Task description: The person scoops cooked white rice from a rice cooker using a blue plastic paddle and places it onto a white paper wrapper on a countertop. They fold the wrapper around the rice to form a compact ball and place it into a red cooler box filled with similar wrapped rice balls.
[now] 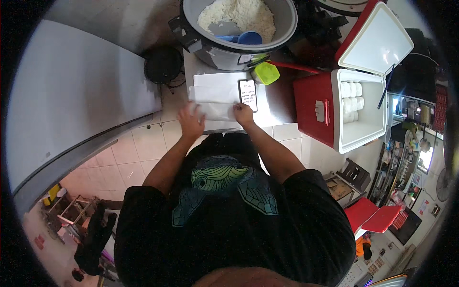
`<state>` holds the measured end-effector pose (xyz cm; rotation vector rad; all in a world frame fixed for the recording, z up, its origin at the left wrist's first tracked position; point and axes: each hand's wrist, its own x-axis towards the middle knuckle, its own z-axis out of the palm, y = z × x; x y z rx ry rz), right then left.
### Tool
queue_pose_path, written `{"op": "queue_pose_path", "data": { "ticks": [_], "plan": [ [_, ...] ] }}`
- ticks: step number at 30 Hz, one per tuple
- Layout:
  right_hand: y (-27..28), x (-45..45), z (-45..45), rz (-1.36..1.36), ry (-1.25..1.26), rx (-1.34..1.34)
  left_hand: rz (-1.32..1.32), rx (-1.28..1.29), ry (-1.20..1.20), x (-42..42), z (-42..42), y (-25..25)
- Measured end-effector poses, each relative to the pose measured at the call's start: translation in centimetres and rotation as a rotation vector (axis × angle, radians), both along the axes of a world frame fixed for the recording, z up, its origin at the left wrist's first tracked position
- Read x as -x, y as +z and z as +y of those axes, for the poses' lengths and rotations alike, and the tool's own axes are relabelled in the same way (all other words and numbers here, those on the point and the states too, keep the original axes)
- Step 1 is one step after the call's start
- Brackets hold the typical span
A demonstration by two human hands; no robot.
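Note:
A folded strip of translucent white wrapping paper (217, 112) spans the space between my hands at the table's front edge. My right hand (244, 114) pinches its right end, close to a smartphone (248, 95) with a lit screen bearing writing. At the left end is my left hand (191, 121), fingers spread against the paper. White sheets (215, 79) lie flat just behind the strip. Further back stands a large rice cooker pot (229, 59) holding cooked white rice (247, 16) and a blue scoop (249, 37). A lime-green plastic container (267, 73) sits before it.
To the right, a red cooler box (315, 104) has its lid (376, 39) up and several white wrapped packets (351, 97) stacked inside. A large grey-white cabinet (79, 100) borders the left. A black round object (163, 64) lies between cabinet and table (276, 107).

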<state>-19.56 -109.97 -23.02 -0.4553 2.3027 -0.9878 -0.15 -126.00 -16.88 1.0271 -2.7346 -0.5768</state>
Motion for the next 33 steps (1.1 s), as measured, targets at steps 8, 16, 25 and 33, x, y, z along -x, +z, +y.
{"op": "queue_pose_path", "data": {
  "ticks": [8,16,25,33],
  "plan": [
    [3.5,1.3,-7.0,0.671,0.597,-0.172,-0.228,0.093,-0.582,-0.8,3.0,0.5],
    [4.7,5.6,-12.1,0.329,0.984,-0.394,-0.278,0.065,-0.592,-0.4,3.0,1.0],
    [3.2,7.0,-14.1,0.274,1.052,-0.439,-0.259,0.059,-0.575,-0.6,2.2,0.7],
    [3.5,0.8,-8.0,0.303,0.887,-0.195,-0.209,-0.084,-0.679,1.3,2.6,1.3]
  ]
}}
